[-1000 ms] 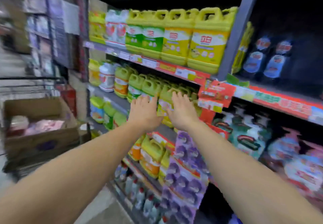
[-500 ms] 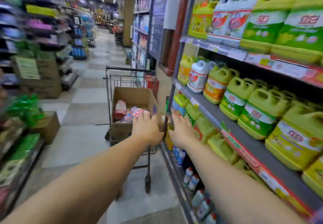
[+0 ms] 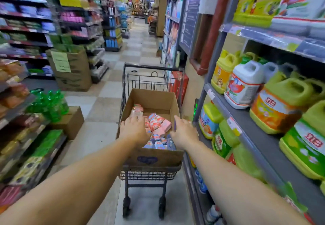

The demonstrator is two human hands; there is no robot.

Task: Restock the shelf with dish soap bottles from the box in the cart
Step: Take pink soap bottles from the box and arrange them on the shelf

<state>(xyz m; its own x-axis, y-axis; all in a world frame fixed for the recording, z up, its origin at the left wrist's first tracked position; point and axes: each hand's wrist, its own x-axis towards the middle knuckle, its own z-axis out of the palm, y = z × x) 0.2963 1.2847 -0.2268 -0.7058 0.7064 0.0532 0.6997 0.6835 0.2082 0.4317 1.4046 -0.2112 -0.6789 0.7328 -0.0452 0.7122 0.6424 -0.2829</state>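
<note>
Pink-and-blue plastic dish soap bottles (image 3: 156,129) are located at frame centre, between both spread, empty hands: left hand (image 3: 134,129), right hand (image 3: 183,133).

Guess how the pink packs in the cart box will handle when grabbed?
The pink packs lie jumbled at odd angles, so probably light and prone to shifting. Their glossy wrap may be slippery. The left hand and right hand hover open over the cardboard box.
</note>
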